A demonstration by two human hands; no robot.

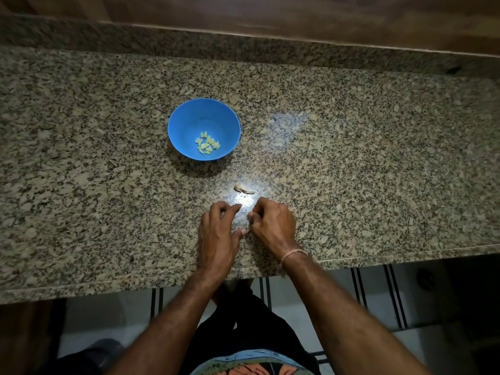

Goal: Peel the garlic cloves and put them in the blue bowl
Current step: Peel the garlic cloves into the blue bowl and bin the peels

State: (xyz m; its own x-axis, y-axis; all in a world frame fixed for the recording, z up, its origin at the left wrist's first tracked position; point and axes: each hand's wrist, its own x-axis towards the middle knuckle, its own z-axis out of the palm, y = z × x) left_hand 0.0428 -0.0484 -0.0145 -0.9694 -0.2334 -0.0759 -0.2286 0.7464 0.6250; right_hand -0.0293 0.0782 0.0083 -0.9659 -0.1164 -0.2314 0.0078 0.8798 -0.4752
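Garlic cloves (207, 144), peeled and pale, lie in a small heap at the bottom of the blue bowl (178, 125), which sits on the speckled stone desk (351, 158). Nearer the person, a dry scrap of garlic skin (243, 189) lies on the desk, apart from the bowl. Just below it, the left hand (216, 231) and right hand (273, 223) are close together, fingers curled; whether either pinches a clove is too small to tell. No unpeeled cloves show elsewhere, so the task seems nearly finished.
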